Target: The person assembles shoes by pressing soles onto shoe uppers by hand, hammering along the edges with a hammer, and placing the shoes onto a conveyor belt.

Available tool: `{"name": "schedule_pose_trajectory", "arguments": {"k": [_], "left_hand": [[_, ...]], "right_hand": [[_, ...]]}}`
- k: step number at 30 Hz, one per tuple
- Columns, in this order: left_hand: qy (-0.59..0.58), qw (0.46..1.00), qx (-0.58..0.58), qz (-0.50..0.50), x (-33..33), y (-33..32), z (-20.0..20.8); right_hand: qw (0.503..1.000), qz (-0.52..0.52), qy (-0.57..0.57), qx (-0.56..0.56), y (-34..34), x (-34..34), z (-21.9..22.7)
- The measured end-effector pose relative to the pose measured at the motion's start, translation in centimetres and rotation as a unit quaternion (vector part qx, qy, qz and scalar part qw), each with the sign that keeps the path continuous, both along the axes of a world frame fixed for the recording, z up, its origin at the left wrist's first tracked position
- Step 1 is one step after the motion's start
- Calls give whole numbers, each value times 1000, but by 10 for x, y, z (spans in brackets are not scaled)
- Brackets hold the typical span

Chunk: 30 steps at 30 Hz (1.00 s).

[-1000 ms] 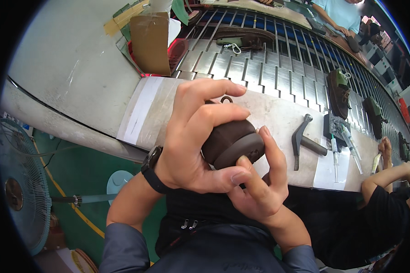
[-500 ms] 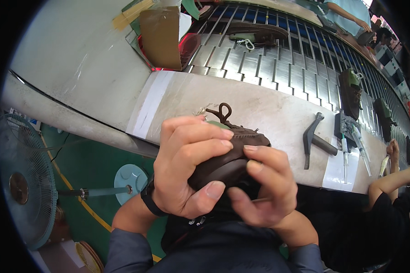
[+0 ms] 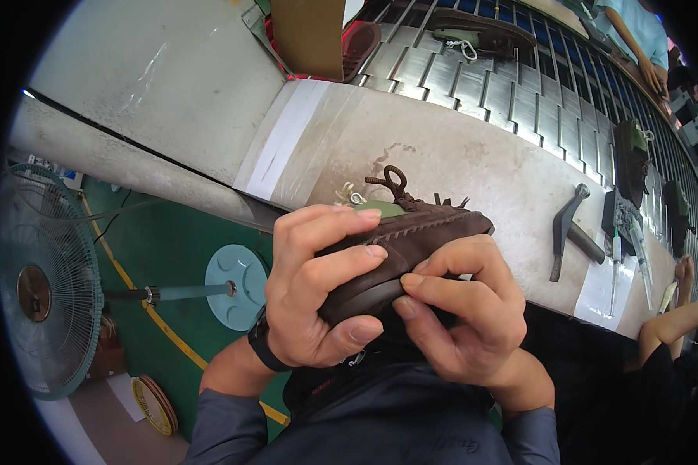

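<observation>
Right hand (image 3: 473, 310) fingers, spread half-open 0.5 seconds earlier, draw together at the sole (image 3: 371, 292) edge of 1 brown shoe (image 3: 423, 242), held up at the tabletop's (image 3: 504, 159) near edge. The left hand's (image 3: 306, 291) grip is closed around the shoe's side; whether the right's grip pinches anything cannot be told. The shoe looks light, its upper pliant, its sole firmer, best held across sole and side, clear of the looped lace (image 3: 395, 180).

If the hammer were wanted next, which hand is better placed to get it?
Probably the right hand: it is nearer the hammer. The left hand, farther off, grasps the brown lace-up shoe, while the right has only its fingertips at the shoe's lower edge.
</observation>
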<state>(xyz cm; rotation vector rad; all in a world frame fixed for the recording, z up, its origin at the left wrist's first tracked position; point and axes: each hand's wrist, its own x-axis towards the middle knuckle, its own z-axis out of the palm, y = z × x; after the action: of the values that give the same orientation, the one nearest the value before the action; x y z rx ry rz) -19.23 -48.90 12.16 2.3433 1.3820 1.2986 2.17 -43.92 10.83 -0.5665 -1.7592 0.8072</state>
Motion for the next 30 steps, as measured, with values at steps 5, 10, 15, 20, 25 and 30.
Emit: {"name": "schedule_pose_trajectory", "arguments": {"k": [5, 10, 15, 20, 25, 30], "left_hand": [[-3, 999, -31, 16, 2, -11, 7], [-44, 994, -94, 25, 0, -21, 4], [-215, 969, -96, 81, 6, -23, -59], [-246, 955, -167, 11, 21, 1, -94], [-224, 955, -191, -33, 17, 18, -96], [-194, 955, -216, -56, 12, 20, -92]], "right_hand": [[999, 36, -16, -18, 0, -3, 8], [991, 88, -96, 11, 1, -4, 17], [965, 1, -241, 103, 13, 0, 4], [922, -14, -383, 57, 47, 40, -14], [920, 12, -389, 56, 59, 49, -17], [924, 27, -378, 47, 60, 49, -18]]}}
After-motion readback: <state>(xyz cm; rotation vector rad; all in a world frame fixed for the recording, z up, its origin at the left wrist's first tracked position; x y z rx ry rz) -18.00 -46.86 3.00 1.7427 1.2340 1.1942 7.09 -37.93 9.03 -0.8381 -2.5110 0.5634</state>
